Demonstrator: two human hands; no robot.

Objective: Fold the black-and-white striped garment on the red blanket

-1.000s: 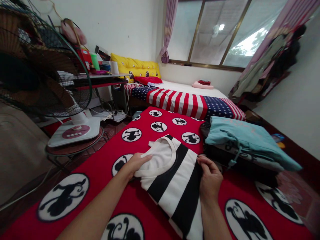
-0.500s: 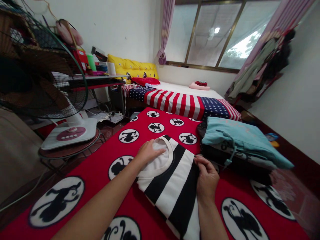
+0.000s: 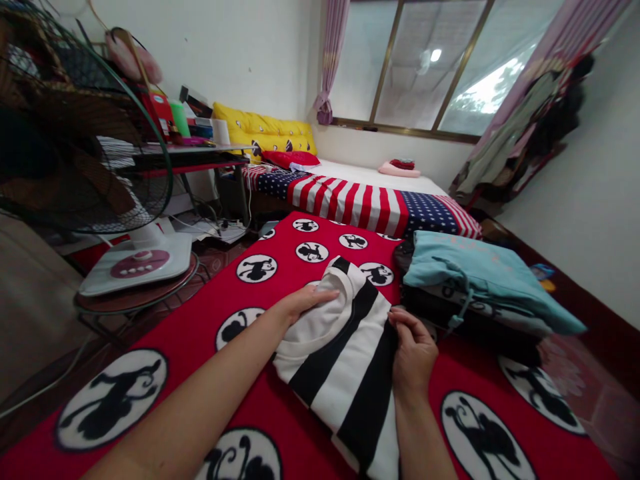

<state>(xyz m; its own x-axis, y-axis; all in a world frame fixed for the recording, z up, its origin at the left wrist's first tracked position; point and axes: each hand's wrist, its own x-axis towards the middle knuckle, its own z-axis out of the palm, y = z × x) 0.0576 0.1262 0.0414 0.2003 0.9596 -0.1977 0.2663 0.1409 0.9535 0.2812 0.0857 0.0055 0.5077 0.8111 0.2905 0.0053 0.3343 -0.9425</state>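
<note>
A black-and-white striped shirt with a white round collar lies partly folded on the red blanket. My left hand grips it at the neck opening, the thumb across the white inside and the other fingers mostly hidden by the cloth. On the shirt's right edge, my right hand pinches the fabric between thumb and curled fingers. Just beyond that hand sits a pile of folded clothes, topped by a light blue hooded garment with a hanging drawstring.
To the left, a caged fan stands on a round stool. Behind it is a cluttered desk. A bed with a stars-and-stripes cover lies at the far end under a window. Clothes hang on the right.
My left hand has turned and slid slightly right at the collar, its thumb now further across. The shirt's far neck edge has lifted and shifted. My right hand keeps its pinch.
</note>
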